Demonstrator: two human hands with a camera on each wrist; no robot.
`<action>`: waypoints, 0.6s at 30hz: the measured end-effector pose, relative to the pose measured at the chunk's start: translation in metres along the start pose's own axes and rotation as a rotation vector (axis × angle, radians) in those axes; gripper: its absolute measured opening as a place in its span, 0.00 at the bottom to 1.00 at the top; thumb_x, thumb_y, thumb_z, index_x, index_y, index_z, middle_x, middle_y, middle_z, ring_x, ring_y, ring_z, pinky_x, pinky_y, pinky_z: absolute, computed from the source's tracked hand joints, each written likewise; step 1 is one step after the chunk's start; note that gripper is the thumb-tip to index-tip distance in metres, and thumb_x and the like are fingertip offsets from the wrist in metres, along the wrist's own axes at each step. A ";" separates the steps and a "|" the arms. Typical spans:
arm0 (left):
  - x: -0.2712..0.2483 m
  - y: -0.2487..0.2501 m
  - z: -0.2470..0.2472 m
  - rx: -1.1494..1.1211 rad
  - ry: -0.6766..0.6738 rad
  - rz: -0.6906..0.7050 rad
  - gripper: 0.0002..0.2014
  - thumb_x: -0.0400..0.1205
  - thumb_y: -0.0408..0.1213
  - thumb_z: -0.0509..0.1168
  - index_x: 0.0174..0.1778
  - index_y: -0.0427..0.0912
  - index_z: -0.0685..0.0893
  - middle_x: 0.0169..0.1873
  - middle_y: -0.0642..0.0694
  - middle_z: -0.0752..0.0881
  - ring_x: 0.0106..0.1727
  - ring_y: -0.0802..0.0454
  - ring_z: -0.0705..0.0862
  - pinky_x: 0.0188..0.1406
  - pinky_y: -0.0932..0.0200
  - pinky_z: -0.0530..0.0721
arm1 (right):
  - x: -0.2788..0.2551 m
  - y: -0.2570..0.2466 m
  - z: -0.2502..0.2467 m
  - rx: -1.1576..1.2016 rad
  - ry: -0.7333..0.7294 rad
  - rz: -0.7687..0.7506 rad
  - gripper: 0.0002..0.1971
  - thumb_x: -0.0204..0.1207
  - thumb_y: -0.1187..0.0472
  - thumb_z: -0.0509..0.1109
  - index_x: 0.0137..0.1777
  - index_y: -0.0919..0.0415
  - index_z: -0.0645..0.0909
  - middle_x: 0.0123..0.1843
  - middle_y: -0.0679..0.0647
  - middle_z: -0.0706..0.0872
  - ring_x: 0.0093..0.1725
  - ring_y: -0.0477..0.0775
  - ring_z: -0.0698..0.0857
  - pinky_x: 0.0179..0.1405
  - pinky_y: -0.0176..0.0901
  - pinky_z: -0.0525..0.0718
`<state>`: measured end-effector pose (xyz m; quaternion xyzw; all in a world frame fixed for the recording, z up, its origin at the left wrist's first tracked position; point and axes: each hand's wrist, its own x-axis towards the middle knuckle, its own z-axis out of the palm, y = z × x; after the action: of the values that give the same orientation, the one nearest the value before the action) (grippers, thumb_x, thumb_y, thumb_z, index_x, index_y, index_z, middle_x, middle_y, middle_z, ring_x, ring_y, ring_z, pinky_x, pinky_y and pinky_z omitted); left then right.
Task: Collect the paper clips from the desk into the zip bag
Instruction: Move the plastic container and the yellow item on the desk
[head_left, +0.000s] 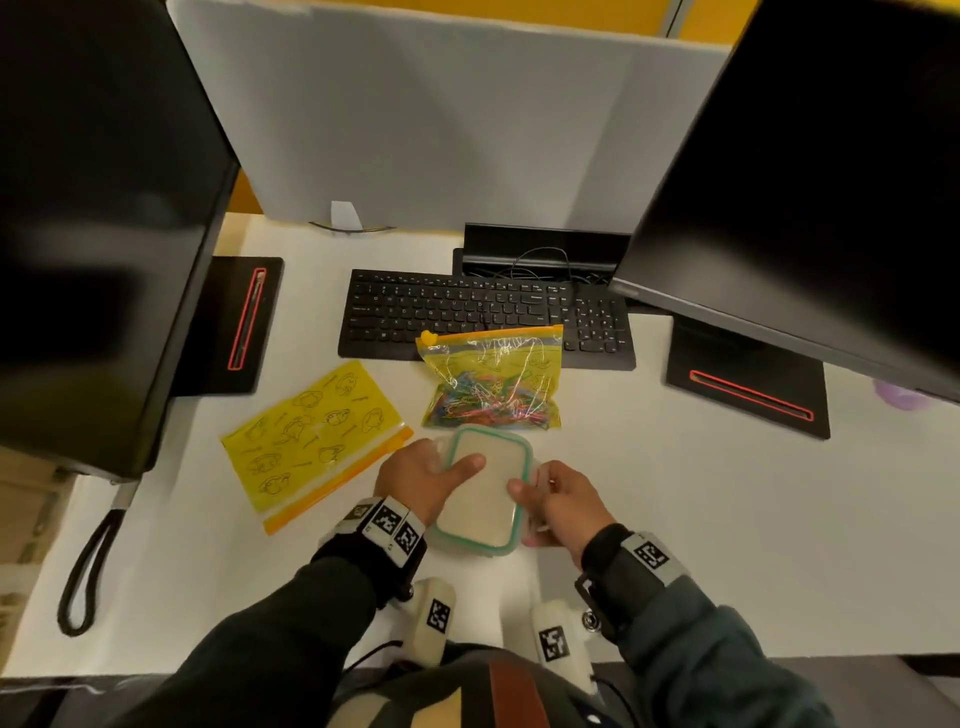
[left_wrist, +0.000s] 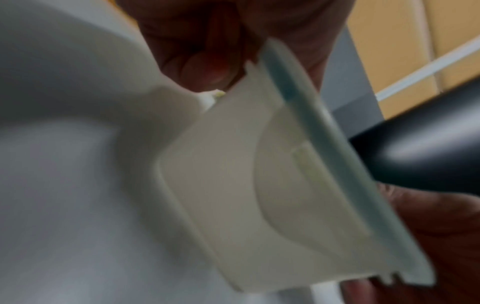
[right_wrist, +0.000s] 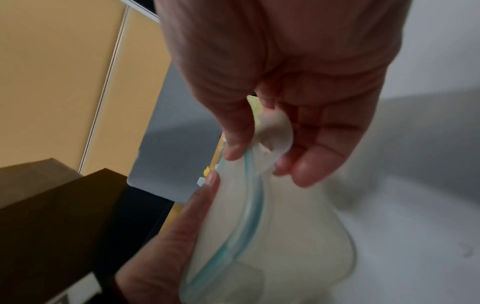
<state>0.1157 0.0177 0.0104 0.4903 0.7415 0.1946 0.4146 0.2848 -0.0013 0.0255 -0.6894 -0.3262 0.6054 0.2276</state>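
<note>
A clear zip bag (head_left: 493, 379) with an orange zip strip leans against the keyboard, and a heap of coloured paper clips (head_left: 483, 408) fills its bottom. Just in front of it I hold a translucent lidded plastic box (head_left: 483, 488) with a green seal, tilted above the desk. My left hand (head_left: 441, 467) grips its left side, thumb on the lid. My right hand (head_left: 540, 493) pinches the latch flap (right_wrist: 278, 142) on its right side. The wrist views show the box (left_wrist: 259, 185) close up and blurred. No loose clips show on the desk.
A flat yellow zip bag (head_left: 317, 441) lies left of the box. A black keyboard (head_left: 483, 317) sits behind the bags. Dark monitors stand at left (head_left: 104, 208) and right (head_left: 831, 182) on black bases. A black strap (head_left: 88, 571) hangs over the desk's left edge.
</note>
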 end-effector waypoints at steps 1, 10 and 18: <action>0.001 0.000 -0.003 0.006 0.011 0.019 0.23 0.68 0.58 0.72 0.40 0.41 0.74 0.36 0.43 0.80 0.42 0.45 0.77 0.40 0.58 0.69 | -0.005 -0.002 -0.002 -0.102 -0.018 0.012 0.14 0.72 0.54 0.74 0.37 0.59 0.72 0.32 0.58 0.81 0.28 0.54 0.80 0.35 0.47 0.86; -0.012 -0.033 -0.053 0.079 -0.254 -0.183 0.30 0.71 0.69 0.57 0.31 0.41 0.79 0.29 0.39 0.88 0.31 0.42 0.85 0.40 0.50 0.85 | 0.006 -0.037 -0.023 -0.712 0.216 -0.340 0.18 0.70 0.41 0.71 0.39 0.56 0.76 0.35 0.51 0.81 0.39 0.54 0.81 0.36 0.42 0.74; -0.026 -0.032 -0.025 -0.239 -0.207 -0.160 0.19 0.71 0.47 0.73 0.49 0.45 0.73 0.25 0.42 0.84 0.23 0.48 0.81 0.26 0.58 0.81 | 0.034 -0.012 0.027 -0.473 0.192 -0.285 0.21 0.72 0.38 0.67 0.35 0.55 0.70 0.33 0.51 0.78 0.38 0.57 0.79 0.34 0.45 0.72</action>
<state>0.0815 -0.0170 0.0138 0.3945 0.7030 0.1961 0.5583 0.2585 0.0292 0.0062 -0.7248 -0.5288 0.4065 0.1728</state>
